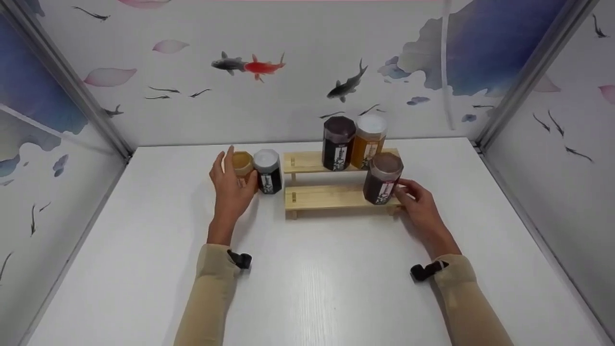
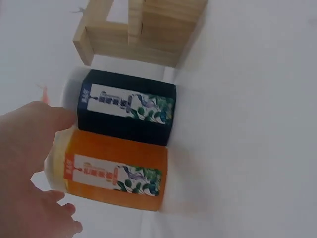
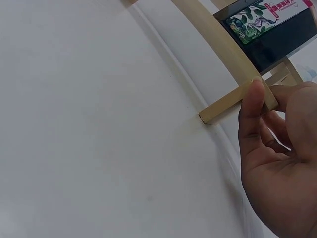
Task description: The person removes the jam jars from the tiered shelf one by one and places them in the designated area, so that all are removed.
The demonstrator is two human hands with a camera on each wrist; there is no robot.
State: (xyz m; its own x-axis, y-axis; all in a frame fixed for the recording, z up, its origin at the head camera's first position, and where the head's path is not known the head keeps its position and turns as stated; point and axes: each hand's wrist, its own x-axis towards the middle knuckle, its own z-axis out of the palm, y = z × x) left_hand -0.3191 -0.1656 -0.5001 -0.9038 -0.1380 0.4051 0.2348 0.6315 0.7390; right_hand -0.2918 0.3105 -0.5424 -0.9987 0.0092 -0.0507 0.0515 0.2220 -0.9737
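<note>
My left hand [image 1: 228, 188] holds an orange jar [image 2: 119, 168] with a yellowish lid, thumb on one side and fingers on the other. The jar stands on the table. Close beside it is a dark jar [image 1: 270, 180] with a white lid, near my thumb. My right hand [image 1: 423, 206] pinches the right end of the lower step of a two-step wooden rack [image 3: 230, 54], thumb on its front edge. Right above that hand, a dark jar [image 1: 382, 180] with a brownish lid sits at the right end of the lower step.
On the upper step, a dark jar [image 1: 338, 144] stands at the left of an orange jar [image 1: 367, 149] with a white lid. The white table [image 1: 307, 288] is enclosed by printed panels with fish [image 1: 262, 66]. The rack's left end is close to the white-lidded dark jar.
</note>
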